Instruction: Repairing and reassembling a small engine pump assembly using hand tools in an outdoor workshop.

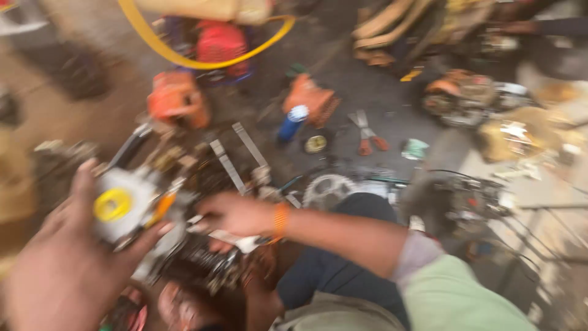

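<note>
Hands: left [67, 257] spread, bracing white engine housing [131, 205] steady; right [236, 214] pinches a metal part [236, 240], blurred.

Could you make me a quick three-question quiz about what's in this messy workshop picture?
1. True or false: the right hand wears an orange wristband.
2. What colour is the round cap beside the left hand?
3. The pliers on the floor have handles that are: A red, B green, C white.

Key: 1 true. 2 yellow. 3 A.
</note>
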